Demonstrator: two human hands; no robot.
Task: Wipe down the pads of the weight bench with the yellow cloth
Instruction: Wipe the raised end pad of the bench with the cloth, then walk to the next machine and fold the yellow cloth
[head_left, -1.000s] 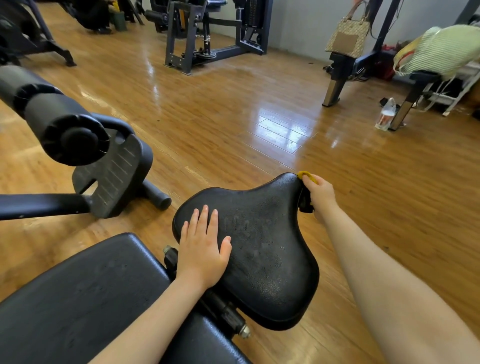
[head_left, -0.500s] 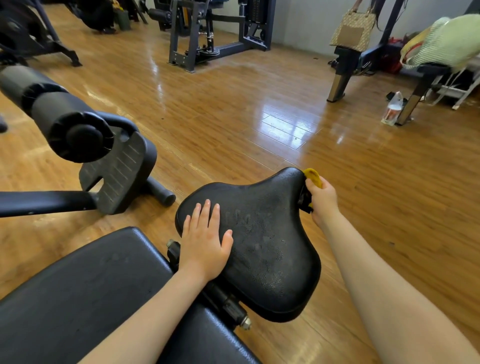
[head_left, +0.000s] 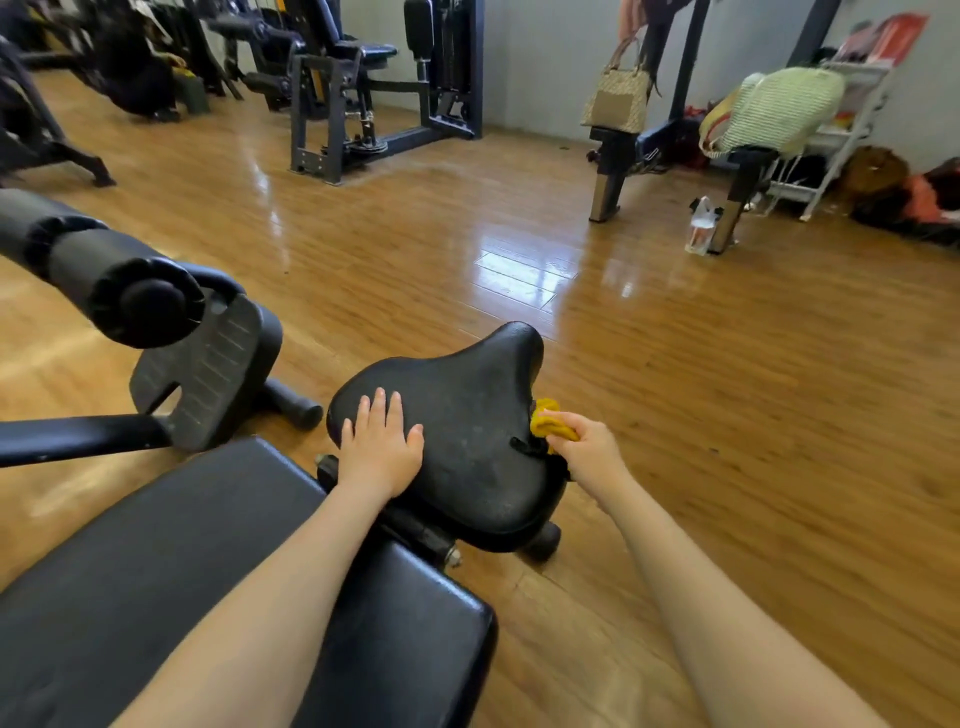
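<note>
Yellow cloth (head_left: 551, 426) bunched (R hand (head_left: 592, 449)) beside seat pad (head_left: 467, 415).

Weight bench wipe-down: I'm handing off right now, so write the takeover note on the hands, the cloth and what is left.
Left hand: flat, fingers straight, resting on the seat pad, steadying it.
Right hand: grips the bunched yellow cloth against the seat pad's right edge.
The long back pad lies nearer the camera, with no hand or cloth on it.
Done: cannot tell from this view how much of the seat pad has been wiped.
Left: probably finish the seat pad's edge and top, then wipe the back pad.
</note>
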